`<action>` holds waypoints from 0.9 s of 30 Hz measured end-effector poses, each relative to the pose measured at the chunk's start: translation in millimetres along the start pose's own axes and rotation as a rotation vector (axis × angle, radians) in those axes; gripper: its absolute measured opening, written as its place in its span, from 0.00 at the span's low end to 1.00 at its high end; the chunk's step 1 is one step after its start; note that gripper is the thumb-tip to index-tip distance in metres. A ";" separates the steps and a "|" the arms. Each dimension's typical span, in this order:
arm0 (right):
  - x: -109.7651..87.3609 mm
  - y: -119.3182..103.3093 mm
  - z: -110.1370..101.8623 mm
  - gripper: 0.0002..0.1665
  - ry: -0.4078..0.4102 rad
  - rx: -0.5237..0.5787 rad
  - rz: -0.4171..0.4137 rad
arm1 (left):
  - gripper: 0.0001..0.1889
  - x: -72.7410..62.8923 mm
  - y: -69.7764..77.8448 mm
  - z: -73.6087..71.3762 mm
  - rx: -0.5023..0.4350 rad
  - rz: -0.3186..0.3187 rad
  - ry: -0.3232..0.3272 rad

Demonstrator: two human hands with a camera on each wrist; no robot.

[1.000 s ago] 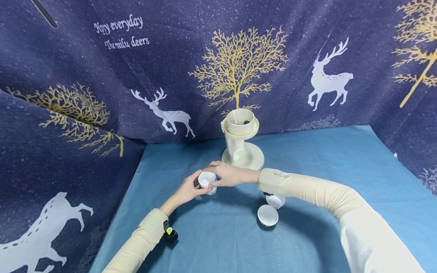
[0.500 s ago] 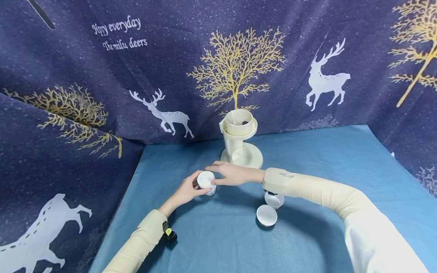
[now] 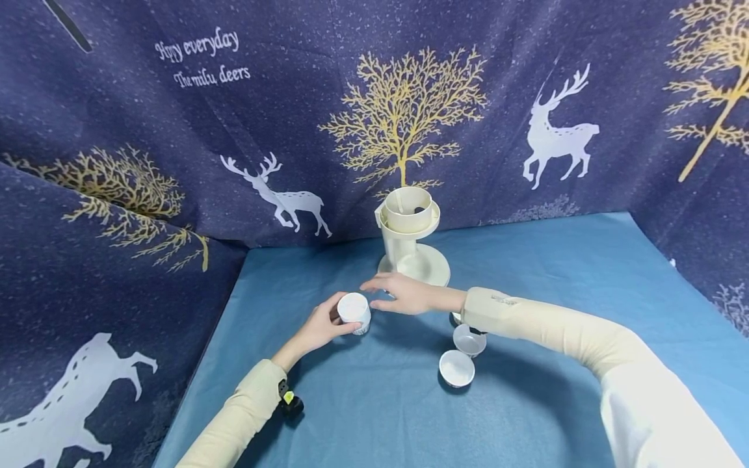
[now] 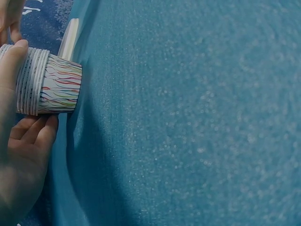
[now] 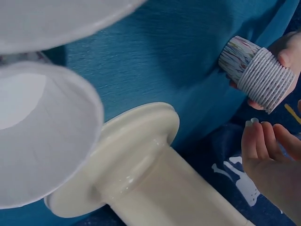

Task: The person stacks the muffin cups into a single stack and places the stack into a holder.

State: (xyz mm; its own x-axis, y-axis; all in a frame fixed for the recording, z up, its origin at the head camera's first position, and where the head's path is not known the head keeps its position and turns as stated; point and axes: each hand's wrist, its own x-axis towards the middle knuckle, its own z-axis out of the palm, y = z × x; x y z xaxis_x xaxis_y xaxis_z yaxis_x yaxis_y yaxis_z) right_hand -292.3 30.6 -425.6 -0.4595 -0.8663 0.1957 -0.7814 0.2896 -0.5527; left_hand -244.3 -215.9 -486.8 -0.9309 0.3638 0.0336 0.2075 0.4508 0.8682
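Observation:
My left hand (image 3: 320,328) grips a nested stack of small paper cups (image 3: 358,318), thumb on one side and fingers on the other. In the left wrist view the stack (image 4: 61,84) shows white rolled rims and wavy coloured lines on the outermost cup. My right hand (image 3: 409,294) is just right of the stack, apart from it, fingers extended and loosely bent. The right wrist view shows nothing held in that hand (image 5: 268,155). Single white paper cups, one (image 3: 457,369) in front and another (image 3: 470,340) behind it, stand under my right forearm; a third (image 3: 456,318) is mostly hidden by the sleeve.
A cream plastic stand (image 3: 400,250) with a round base and a ring-shaped top stands behind my right hand, near the back of the blue cloth (image 3: 363,416). A dark blue curtain (image 3: 281,117) printed with deer and trees hangs behind and to the left.
My right hand has come off the cup stack and moved a little to the right. The left hand keeps its grip in nearly the same place. A third cup now shows beside the right sleeve.

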 end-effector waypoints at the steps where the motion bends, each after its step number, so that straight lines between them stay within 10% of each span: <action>1: -0.9 0.5 -0.9 0.24 0.006 0.007 0.000 | 0.31 0.0 0.4 0.2 0.001 0.000 0.003; 16: -15.7 9.5 -7.3 0.17 0.019 0.030 0.003 | 0.30 -5.6 20.4 0.6 0.050 -0.003 0.019; 27: -23.7 14.7 -16.2 0.15 0.011 0.014 0.023 | 0.30 -0.3 1.2 1.3 0.021 -0.013 0.033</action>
State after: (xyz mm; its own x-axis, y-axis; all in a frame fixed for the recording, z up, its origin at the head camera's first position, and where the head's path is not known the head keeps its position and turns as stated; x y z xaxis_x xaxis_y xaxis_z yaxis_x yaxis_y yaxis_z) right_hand -299.8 62.0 -425.2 -0.4820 -0.8550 0.1914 -0.7646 0.3038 -0.5684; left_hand -243.4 -214.3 -486.4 -0.9428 0.3312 0.0389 0.2012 0.4721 0.8583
